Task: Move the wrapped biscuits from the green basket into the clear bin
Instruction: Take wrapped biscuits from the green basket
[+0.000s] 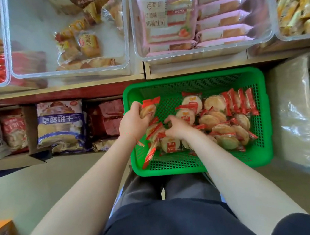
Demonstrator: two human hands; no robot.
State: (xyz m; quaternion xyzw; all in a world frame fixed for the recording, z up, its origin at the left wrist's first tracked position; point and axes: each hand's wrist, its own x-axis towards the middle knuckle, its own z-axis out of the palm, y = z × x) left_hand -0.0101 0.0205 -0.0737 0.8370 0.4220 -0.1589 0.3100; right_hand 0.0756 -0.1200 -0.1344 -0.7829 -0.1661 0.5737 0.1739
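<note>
Green plastic basket (203, 165) sits on the floor near the person's knees, w/ wrapped biscuits (221, 121) heaped across its middle and right side; the far-left corner is bare mesh. Left hand (132, 123) is closed round a small stack of biscuit packs (148, 108), held up above the left rim, fingers pressed against the wrappers. Right hand (177, 127) is curled down into the pile, fingertips pinching at one or more packs, but exactly what it has hold of I can't tell. Step in hand, as I read it: gathering a handful before the lift. To do it well: grab by the round body, not the red crimped ends, since those slip and tear; don't overfill either hand or packs will drop between basket and shelf; lift straight up to clear the rim, then carry far-left to the clear bin (70, 69), which is prob. the half-empty one on the shelf, holding a few bread-type packs. Counts, approx.: 1 green basket; 2 hands, both busy; 4 clear bins in view along the far shelf, 2 of them cut off at the edges; roughly 25–30 biscuit packs left in the basket, overlap makes an exact no. impossible; 2–3 packs in the left hand.
</note>
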